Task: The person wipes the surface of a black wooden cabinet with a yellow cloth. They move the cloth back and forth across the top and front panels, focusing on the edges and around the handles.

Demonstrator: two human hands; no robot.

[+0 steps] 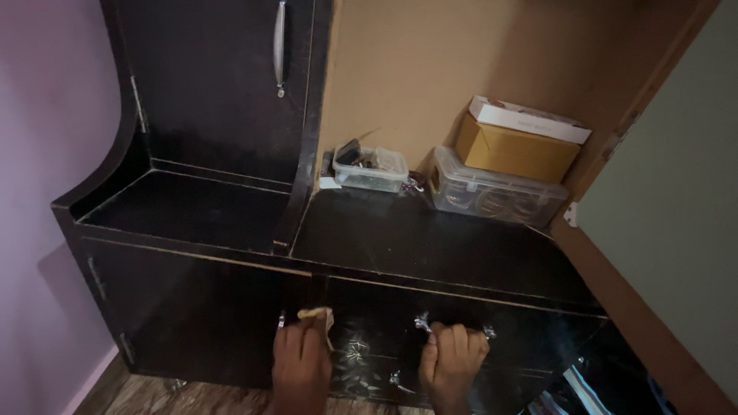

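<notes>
We are looking down at a dark cabinet, where our right hand (452, 357) is closing around the metal handle (453, 327) of the drawer (430, 350) just below the shelf (430, 238). Our left hand (301, 357) is pinching a small pale cloth (317, 314) against the cabinet front. The drawer is probably stiff and fairly heavy; the handle is offering the firmest hold. Two clear plastic boxes (370, 168) and a cardboard box (515, 150) are sitting on the shelf.

2 tubs (370, 168) (492, 194) on shelf (430, 246), boxes (516, 147) behind, drawer (461, 361) below.
</notes>
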